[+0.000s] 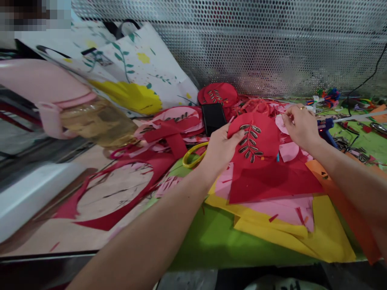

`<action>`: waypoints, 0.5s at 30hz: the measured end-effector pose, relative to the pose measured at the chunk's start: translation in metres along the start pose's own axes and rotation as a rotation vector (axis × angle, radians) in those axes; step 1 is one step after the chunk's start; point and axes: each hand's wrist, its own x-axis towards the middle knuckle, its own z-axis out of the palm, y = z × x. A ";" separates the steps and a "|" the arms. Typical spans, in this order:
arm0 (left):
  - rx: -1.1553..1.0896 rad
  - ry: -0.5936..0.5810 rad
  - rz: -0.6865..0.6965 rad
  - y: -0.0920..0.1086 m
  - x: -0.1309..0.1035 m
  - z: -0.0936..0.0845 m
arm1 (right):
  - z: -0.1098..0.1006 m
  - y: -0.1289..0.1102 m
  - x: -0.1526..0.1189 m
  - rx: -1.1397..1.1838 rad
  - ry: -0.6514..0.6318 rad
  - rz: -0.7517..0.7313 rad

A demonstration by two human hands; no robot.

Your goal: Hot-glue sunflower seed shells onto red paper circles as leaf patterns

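Observation:
My left hand (223, 148) pinches the left edge of a round red craft disc (267, 139). Dark striped seeds or seed-like pieces (250, 141) lie on the disc in a leafy-branch pattern. At the disc's right edge, my right hand (299, 125), with a ring on one finger, closes its fingertips on a small pink piece (281, 124). Another pink scrap (288, 152) is just below it. Under the disc lies a red sheet (272, 183), on top of pink and yellow sheets (328, 225). A blue glue gun (326, 129) rests right of my right hand.
A black phone (213, 118) and more decorated red discs (216, 93) lie behind. Yellow-handled scissors (189, 159), a cut-out red sheet (121, 221) and a pink-lidded bottle (99, 121) are left. A floral bag (169, 64) leans near the perforated metal panel (272, 48). Orange material (353, 213) lies right.

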 end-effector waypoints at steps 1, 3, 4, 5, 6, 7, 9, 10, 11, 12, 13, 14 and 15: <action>-0.025 -0.005 0.000 0.000 0.001 0.000 | 0.001 0.001 0.000 -0.003 -0.013 0.014; -0.082 0.018 -0.003 0.001 0.003 -0.001 | 0.003 0.002 -0.001 -0.011 -0.042 0.034; -0.107 0.046 -0.004 0.002 0.004 -0.001 | 0.004 0.002 -0.002 -0.013 -0.056 0.036; -0.131 0.071 -0.003 0.003 0.004 -0.001 | 0.004 0.001 -0.003 -0.009 -0.065 0.031; -0.153 0.088 0.001 0.004 0.005 -0.001 | 0.005 0.001 -0.003 0.006 -0.070 0.019; -0.172 0.099 0.006 0.006 0.005 -0.001 | 0.005 0.000 -0.004 0.038 -0.073 0.004; -0.204 0.111 0.015 0.007 0.005 0.000 | 0.005 -0.003 -0.005 0.162 -0.083 -0.013; -0.213 0.115 0.016 0.008 0.005 0.000 | 0.005 -0.005 -0.006 0.251 -0.098 -0.010; -0.218 0.117 0.017 0.008 0.005 0.000 | 0.006 -0.006 -0.006 0.350 -0.118 0.001; -0.221 0.119 0.019 0.008 0.005 0.000 | 0.007 -0.008 -0.006 0.451 -0.138 0.019; -0.222 0.118 0.022 0.008 0.004 0.000 | 0.009 -0.010 -0.007 0.545 -0.156 0.040; -0.222 0.115 0.029 0.008 0.004 0.000 | 0.010 -0.012 -0.008 0.627 -0.174 0.064; -0.222 0.108 0.035 0.007 0.004 0.001 | 0.012 -0.014 -0.009 0.699 -0.192 0.091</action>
